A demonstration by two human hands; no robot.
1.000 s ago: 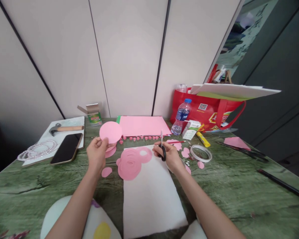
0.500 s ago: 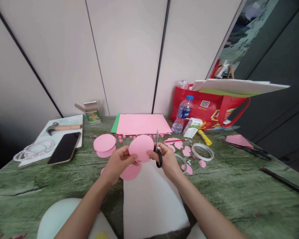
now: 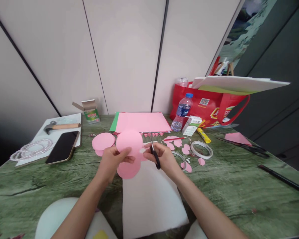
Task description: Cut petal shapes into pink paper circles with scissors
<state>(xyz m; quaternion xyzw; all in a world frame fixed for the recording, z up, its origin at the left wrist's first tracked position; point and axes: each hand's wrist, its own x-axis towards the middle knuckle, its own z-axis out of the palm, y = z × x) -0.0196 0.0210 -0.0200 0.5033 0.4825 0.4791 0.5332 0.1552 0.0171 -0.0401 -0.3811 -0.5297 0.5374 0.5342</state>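
Note:
My left hand (image 3: pixel 112 161) pinches a pink paper disc (image 3: pixel 129 142) held upright above the table. My right hand (image 3: pixel 163 157) grips black-handled scissors (image 3: pixel 153 151), blades pointing up beside the disc's right edge. Under my hands lie more pink cut-outs (image 3: pixel 128 170) on a white foam sheet (image 3: pixel 150 196). Two pink discs (image 3: pixel 103 141) lie stacked on the green table just left of my left hand.
A sheet of pink paper (image 3: pixel 142 121) lies behind, with small pink bits along it. A phone (image 3: pixel 63 147), hammer (image 3: pixel 61 126) and beads (image 3: pixel 31 148) are on the left. Tape rolls (image 3: pixel 201 149), glue stick (image 3: pixel 203 135), water bottle (image 3: pixel 181 111) and red bag (image 3: pixel 211 105) stand on the right.
My left hand put one pink disc down on the left, took another from the foam sheet and brought it up to the scissors, then shifted it slightly left.

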